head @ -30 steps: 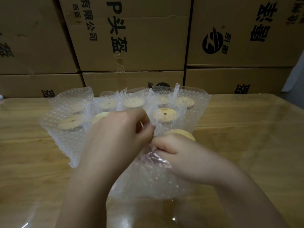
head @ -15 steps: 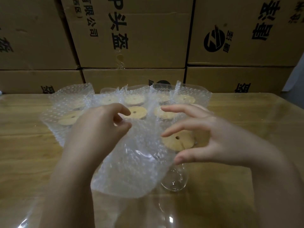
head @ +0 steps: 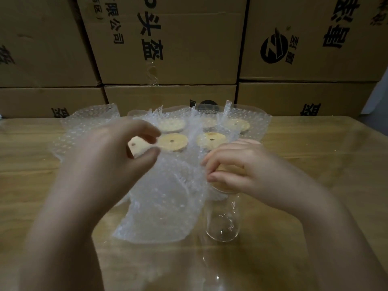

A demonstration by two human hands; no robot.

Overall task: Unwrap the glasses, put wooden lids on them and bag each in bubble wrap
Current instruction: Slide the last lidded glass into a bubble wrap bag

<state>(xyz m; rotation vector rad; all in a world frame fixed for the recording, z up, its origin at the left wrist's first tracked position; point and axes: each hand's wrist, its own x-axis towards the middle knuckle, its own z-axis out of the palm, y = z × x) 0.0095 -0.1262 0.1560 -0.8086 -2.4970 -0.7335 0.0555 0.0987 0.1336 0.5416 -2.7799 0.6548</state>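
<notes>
On the desk (head: 319,164), the glass (head: 222,223) is clasped at its lid by the right grip (head: 241,171). The state of the left grip (head: 109,160) cannot be told.

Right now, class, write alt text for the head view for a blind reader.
A person's right hand grips a wooden lid atop a clear glass on a wooden table; the left hand hovers by a bubble-wrap bag, with bagged lidded glasses behind.

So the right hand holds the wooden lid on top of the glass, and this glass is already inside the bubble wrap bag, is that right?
Not quite. The glass is not in the bubble wrap bag: it stands bare on the table beside it. The right hand does hold the wooden lid on top, as the head view shows.
</notes>
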